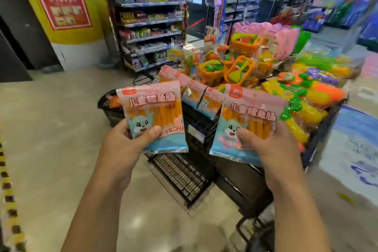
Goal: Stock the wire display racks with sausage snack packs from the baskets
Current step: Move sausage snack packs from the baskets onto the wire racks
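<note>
partly, both packs [154, 116] hide the wire rack [180, 172].

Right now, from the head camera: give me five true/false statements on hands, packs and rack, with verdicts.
1. The left hand holds the left pack; the right hand holds the right pack. True.
2. Both held packs are mostly green. False: they are pink and light blue, with orange sausages showing.
3. The wire rack already carries stocked packs in its upper tier. True.
4. The plastic toys lie left of the wire rack. False: they lie to its right.
5. Both thumbs are hidden behind the packs. False: they press on the fronts.
</note>
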